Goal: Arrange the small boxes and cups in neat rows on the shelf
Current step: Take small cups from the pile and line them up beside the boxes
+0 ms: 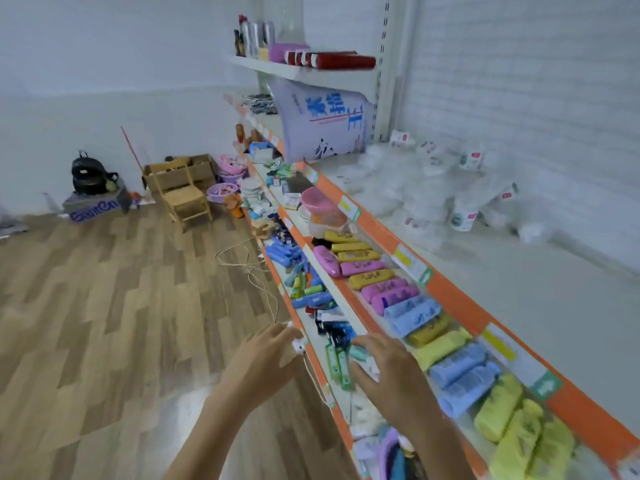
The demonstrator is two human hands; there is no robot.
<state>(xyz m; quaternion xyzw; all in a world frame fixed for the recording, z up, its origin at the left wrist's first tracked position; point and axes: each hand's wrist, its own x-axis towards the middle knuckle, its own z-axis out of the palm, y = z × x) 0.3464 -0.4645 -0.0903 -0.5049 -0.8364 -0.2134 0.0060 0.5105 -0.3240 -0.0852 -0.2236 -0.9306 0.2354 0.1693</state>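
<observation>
My left hand reaches to the front edge of the lowest shelf, and its fingertips pinch a small white box. My right hand hovers over that shelf and curls round a small white item, partly hidden under the palm. Two green packs lie just left of the right hand. White cups with labels lie scattered among clear plastic on the upper shelf.
The middle shelf holds rows of yellow, pink and blue cases. A large printed bag leans on the upper shelf. Loose cables trail on the wood floor. A small wooden chair and cardboard boxes stand farther back.
</observation>
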